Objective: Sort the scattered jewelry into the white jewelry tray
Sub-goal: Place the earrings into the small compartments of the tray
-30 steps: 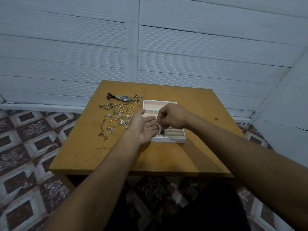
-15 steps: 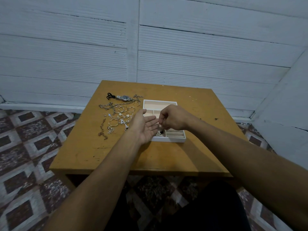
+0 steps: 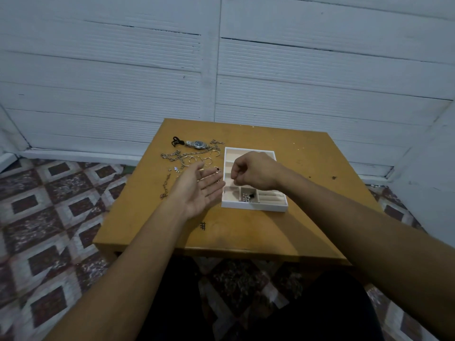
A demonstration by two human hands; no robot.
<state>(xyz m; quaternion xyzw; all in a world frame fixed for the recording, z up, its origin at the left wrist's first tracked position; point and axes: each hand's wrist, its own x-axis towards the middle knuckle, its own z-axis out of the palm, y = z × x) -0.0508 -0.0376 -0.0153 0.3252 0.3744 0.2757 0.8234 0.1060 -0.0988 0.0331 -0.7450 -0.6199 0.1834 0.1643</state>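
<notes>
1. Wooden table (image 3: 246,232): square top under both forearms. Both hands hang over its far half.
2. White jewelry tray (image 3: 253,207): rectangular and flat on the table, directly beneath the right hand. Its long axis runs away from the person, with one short end toward the body and the other toward the wall. Dividers split it into compartments. Padded rolls (image 3: 270,196) fill the near compartment below the right wrist.
3. Left hand (image 3: 199,190): palm up, fingers straight and slightly spread, tips pointing toward the tray's left wall and just short of it. Thin gold pieces and a dark red bit show at the fingers. Cannot tell whether they lie on the fingers or on the table behind.
4. Right hand (image 3: 256,172): knuckles up over the tray's middle, fingers curled in and thumb meeting the fingertips. Too small to tell whether anything is pinched.
5. Scattered jewelry (image 3: 194,159): hoops and loose pieces on the table just beyond the left fingertips, outside the tray.
6. Link chain (image 3: 170,156): beyond and left of the left hand, strung roughly left to right.
7. Wristwatch (image 3: 198,144): at the far edge of the pile, band lying left to right, face up.
8. Thin bracelet (image 3: 166,185): left of the left palm, lying near to far.
9. Small beads (image 3: 245,197): with a dark piece, in the near middle compartment just below the right fingertips.
</notes>
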